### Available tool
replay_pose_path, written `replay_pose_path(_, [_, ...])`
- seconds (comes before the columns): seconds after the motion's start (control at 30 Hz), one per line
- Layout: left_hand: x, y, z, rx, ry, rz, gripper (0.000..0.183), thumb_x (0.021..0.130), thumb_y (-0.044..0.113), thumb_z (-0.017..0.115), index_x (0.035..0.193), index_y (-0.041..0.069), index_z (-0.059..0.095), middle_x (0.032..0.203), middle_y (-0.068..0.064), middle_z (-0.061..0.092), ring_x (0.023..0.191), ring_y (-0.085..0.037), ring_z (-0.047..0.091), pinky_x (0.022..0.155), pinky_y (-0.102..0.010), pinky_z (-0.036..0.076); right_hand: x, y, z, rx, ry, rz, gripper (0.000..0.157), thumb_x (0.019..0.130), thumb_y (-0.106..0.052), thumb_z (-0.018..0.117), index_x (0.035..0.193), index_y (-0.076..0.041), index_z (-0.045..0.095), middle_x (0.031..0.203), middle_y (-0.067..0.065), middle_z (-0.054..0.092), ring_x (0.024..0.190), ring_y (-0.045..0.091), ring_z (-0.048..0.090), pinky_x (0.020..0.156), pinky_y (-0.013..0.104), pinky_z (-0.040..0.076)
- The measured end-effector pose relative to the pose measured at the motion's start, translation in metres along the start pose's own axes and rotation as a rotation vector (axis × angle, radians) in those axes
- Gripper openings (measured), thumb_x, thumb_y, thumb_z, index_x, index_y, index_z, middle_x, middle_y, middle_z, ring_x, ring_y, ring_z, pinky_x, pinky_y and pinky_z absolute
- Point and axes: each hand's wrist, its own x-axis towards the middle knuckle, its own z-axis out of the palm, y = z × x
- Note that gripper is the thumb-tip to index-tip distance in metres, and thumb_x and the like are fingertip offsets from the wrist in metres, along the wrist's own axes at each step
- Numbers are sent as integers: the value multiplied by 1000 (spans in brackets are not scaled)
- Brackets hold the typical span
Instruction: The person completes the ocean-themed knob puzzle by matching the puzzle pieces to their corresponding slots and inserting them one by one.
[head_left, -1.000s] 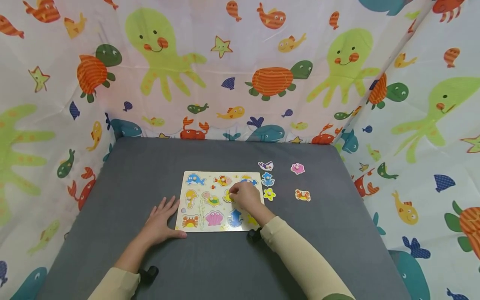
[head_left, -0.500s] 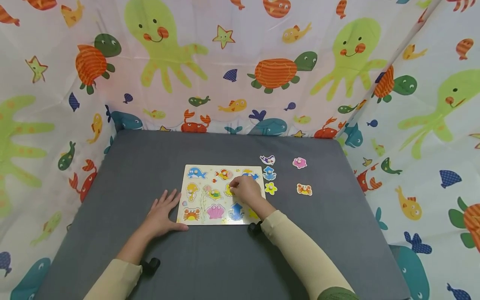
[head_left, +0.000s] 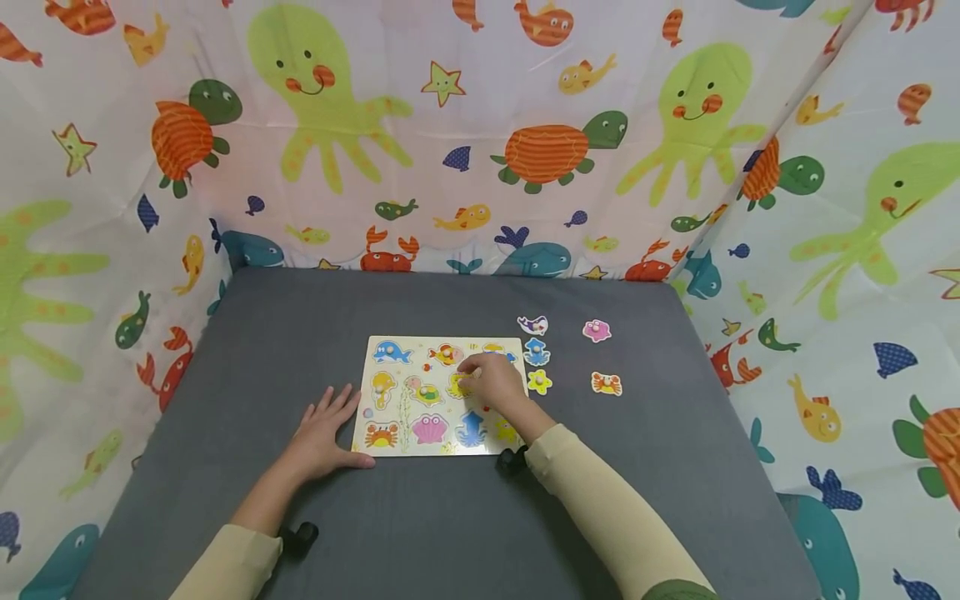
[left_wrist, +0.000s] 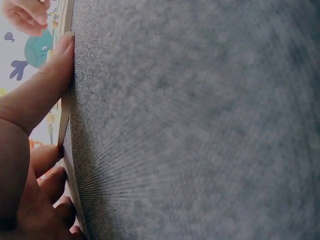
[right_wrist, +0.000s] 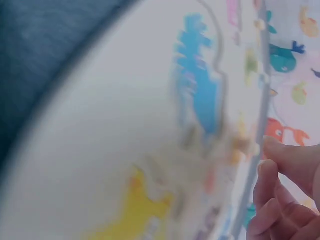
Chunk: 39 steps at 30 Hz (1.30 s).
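A pale wooden puzzle board (head_left: 403, 417) with sea-animal shapes lies on the grey table. My left hand (head_left: 321, 437) rests at its lower left corner, fingers spread along the left side and thumb (left_wrist: 52, 70) against the near edge. Over the board's right half, my right hand (head_left: 495, 385) pinches a yellow puzzle piece (head_left: 455, 386) in the middle row; its thumb and index finger come together there in the right wrist view. The rest of that piece is partly hidden by the hand. A blue squid shape (head_left: 471, 429) shows just below it.
Right of the board lie loose puzzle pieces: a purple whale (head_left: 533, 325), a blue squid piece (head_left: 536, 352), a yellow star (head_left: 538, 382), a pink shell (head_left: 597, 331) and an orange crab (head_left: 606, 383). A sea-animal curtain (head_left: 450, 125) surrounds the table.
The head view has tilted slightly down and back up. The right hand's fingers shift a little at the yellow piece; the left hand stays at the board's corner.
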Motion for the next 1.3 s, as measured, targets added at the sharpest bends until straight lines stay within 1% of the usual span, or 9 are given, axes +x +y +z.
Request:
replay_pose_path(0.1, [0,1,0,5,5,5,132,57,65,89,160,9,27,168,-19,17,155,-44,2,122,-67,2,-1,1,-10,29,59,-29,18,89,-20,79,107,-16,79,103,-1,75,81,15,65,71,33,53])
replay_pose_path(0.23, [0,1,1,8,5,8,133,58,65,89,160,8,26,168,-19,17,155,-44,2,122,-67,3,-3,3,-25,53,110,-57,19,90,-18,77,108,-13,79,102,0,76,79,15,67,65,30,54])
replay_pose_path(0.33, [-1,1,1,3,4,7,132,58,64,89,160,9,26,168,-18,17,156,-43,2,122,-66,3,-5,8,-35,65,145,-48,18,91,-19,76,109,-14,78,103,0,76,81,17,67,62,30,53])
replay_pose_path(0.53, [-3,0,1,1,1,0,132,58,63,90,160,9,26,168,-18,17,156,-43,1,122,-66,2,-5,22,-48,59,220,-21,17,91,-20,76,107,-17,79,104,-2,77,85,19,69,67,35,55])
replay_pose_path(0.73, [-2,1,2,0,4,5,133,58,64,89,160,8,26,168,-19,17,155,-44,1,121,-67,2,1,37,-56,27,256,-6,16,91,-21,75,107,-18,79,104,-1,77,89,20,69,76,41,56])
replay_pose_path(0.93, [-3,0,1,7,-8,-7,133,58,65,89,160,9,25,168,-19,16,155,-44,1,121,-67,1,11,52,-63,41,288,21,15,92,-21,75,105,-14,79,100,2,77,82,22,66,70,39,54])
replay_pose_path(1.07, [-2,1,-2,9,-15,-19,133,58,65,89,161,9,25,168,-18,15,155,-44,0,121,-67,0,20,60,-70,53,323,40,15,93,-22,74,105,-14,79,101,4,77,85,24,69,72,43,56])
replay_pose_path(1.13, [-1,1,-3,10,-9,-12,133,58,65,89,161,9,25,168,-18,16,155,-44,1,121,-67,1,25,65,-74,51,328,54,17,93,-22,74,107,-14,78,104,4,76,88,25,70,73,43,57])
replay_pose_path(1.3, [-2,0,1,16,2,8,133,58,65,89,160,9,26,168,-19,18,155,-44,3,121,-67,2,31,72,-80,50,333,69,20,92,-20,74,110,-11,78,104,6,76,85,25,69,71,43,55])
